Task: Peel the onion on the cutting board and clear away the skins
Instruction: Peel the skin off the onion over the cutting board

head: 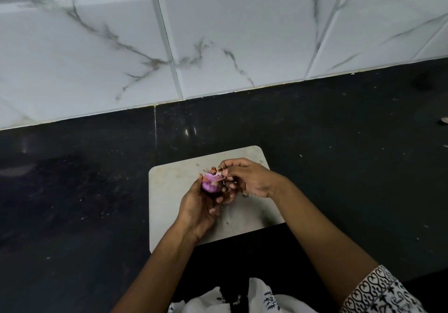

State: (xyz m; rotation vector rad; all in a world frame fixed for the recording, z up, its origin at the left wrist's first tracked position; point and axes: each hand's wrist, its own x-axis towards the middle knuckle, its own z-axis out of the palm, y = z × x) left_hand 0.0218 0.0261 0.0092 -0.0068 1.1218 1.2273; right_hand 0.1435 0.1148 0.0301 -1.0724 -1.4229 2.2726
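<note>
While the onion [211, 186] is being held just above the cutting board [169, 186], the left hand [197, 212] is cupping it in its grip and the right hand [249, 179] is pinching a skin flap [214, 172]; pulling slowly downward should be tearing less.

Onion [211, 186]: purple-pink flesh, glossy, with a paler pink-white band near the top. Loose skin [214, 170] at its tip: reddish-brown and papery, some pale pink. Cutting board [169, 191]: off-white to light grey, faint brownish stains. Tabletop [72, 191]: black stone with fine pale speckles. Wall tiles [218, 33]: white marble look, grey-brown veins, light grey grout lines. Sleeve [378, 291]: white with black scroll and star print. Garment [261, 298] at bottom centre: white with black motifs.
</note>
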